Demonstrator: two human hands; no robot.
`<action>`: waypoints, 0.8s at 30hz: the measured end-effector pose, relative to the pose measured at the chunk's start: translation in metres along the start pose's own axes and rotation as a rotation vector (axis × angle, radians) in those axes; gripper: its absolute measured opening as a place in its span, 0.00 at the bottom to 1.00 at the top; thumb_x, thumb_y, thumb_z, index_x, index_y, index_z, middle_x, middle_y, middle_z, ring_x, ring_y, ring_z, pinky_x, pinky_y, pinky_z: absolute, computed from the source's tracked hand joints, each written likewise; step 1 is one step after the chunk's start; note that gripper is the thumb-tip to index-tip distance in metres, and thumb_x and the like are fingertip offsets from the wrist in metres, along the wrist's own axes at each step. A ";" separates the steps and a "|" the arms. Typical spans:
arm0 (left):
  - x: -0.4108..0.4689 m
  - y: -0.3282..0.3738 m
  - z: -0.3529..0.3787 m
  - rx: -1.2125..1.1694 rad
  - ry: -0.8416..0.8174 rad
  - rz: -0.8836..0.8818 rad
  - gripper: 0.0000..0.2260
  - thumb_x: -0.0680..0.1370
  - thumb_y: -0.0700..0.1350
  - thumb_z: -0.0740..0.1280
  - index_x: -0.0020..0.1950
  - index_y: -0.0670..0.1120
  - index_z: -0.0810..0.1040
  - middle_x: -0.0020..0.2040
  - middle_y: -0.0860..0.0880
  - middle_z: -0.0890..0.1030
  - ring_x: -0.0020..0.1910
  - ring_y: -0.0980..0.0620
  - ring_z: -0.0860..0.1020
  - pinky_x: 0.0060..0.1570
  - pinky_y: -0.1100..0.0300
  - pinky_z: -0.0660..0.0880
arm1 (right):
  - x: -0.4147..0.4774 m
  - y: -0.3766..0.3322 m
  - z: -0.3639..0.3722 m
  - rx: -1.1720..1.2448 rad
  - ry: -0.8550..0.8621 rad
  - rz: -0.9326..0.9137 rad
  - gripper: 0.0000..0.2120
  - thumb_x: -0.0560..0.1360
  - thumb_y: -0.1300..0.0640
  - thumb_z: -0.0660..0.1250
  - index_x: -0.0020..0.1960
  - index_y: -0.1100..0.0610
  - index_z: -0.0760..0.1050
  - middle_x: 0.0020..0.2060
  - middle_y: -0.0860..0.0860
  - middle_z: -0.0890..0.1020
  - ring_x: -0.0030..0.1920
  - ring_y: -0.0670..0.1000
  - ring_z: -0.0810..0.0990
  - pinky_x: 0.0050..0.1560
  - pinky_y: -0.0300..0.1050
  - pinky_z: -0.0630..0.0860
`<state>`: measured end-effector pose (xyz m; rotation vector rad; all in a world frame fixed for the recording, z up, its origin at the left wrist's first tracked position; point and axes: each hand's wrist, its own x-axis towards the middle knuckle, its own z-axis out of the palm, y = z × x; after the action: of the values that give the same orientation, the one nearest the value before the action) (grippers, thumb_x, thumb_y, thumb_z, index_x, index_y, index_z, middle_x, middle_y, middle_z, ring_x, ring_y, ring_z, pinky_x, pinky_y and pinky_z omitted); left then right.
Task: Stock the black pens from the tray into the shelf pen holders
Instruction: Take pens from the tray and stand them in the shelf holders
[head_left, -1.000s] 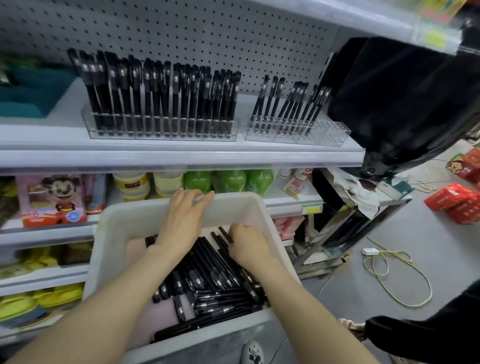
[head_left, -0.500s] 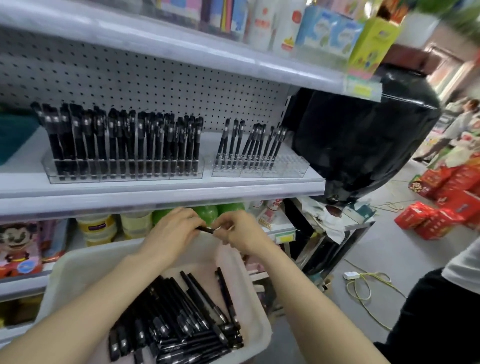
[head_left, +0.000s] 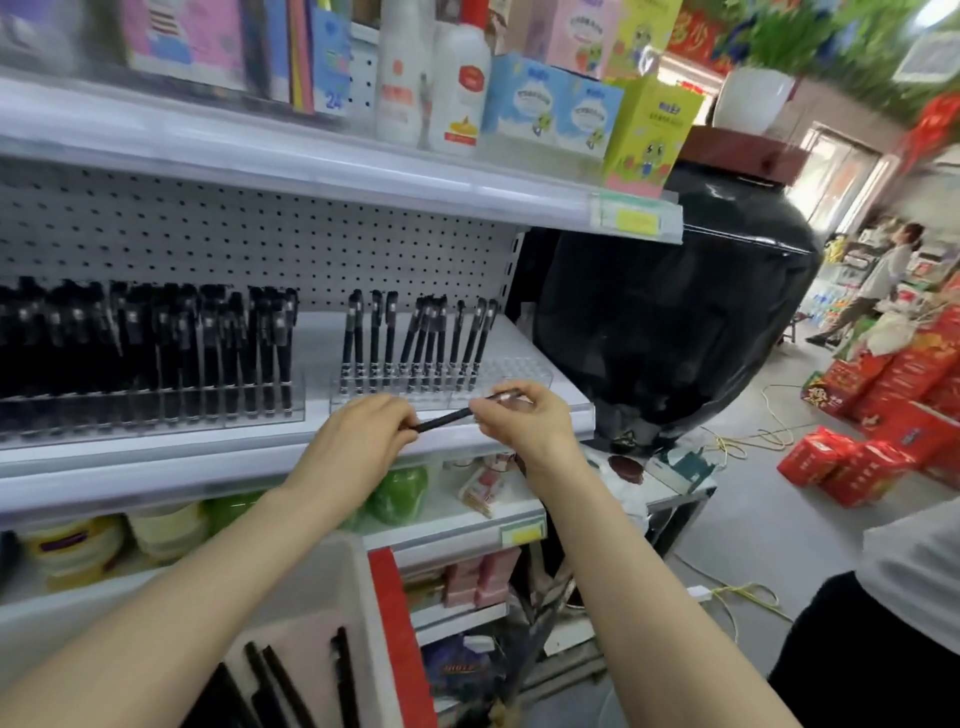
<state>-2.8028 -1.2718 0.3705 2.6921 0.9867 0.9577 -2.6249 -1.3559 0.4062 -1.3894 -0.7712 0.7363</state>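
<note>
Both hands have left the white tray (head_left: 332, 577). A second ago the left hand (head_left: 358, 441) lay on its far rim and the right hand (head_left: 524, 423) was among the loose pens. Now they have risen to the front edge of the pen shelf (head_left: 156, 467), just near the right-hand clear pen holder (head_left: 519, 371). Together they hold one black pen (head_left: 445, 419), each pinching an end, its right end tipped higher. The camera has swung upward, so the tray has dropped to the bottom of view.
</note>
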 end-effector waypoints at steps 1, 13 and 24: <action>0.008 0.009 0.005 0.001 0.008 -0.006 0.05 0.78 0.47 0.67 0.51 0.48 0.78 0.49 0.51 0.79 0.50 0.49 0.75 0.49 0.57 0.69 | 0.005 0.002 -0.001 0.107 0.057 0.018 0.16 0.69 0.66 0.75 0.49 0.54 0.73 0.35 0.54 0.78 0.36 0.51 0.78 0.37 0.36 0.79; 0.063 0.013 0.051 0.299 0.018 -0.052 0.22 0.80 0.50 0.63 0.74 0.51 0.66 0.72 0.49 0.68 0.71 0.47 0.65 0.72 0.51 0.59 | 0.092 -0.017 -0.057 -0.145 0.234 -0.266 0.04 0.76 0.59 0.69 0.47 0.60 0.76 0.31 0.49 0.83 0.36 0.49 0.84 0.48 0.48 0.82; 0.059 0.005 0.070 0.462 0.048 -0.062 0.28 0.73 0.42 0.73 0.72 0.50 0.70 0.67 0.47 0.75 0.65 0.44 0.72 0.68 0.47 0.66 | 0.143 -0.024 -0.036 -0.501 0.076 -0.451 0.09 0.77 0.58 0.67 0.57 0.57 0.78 0.43 0.50 0.84 0.43 0.49 0.84 0.52 0.51 0.81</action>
<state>-2.7234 -1.2320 0.3476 2.9834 1.4496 0.8742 -2.5145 -1.2595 0.4349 -1.5921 -1.2113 0.1355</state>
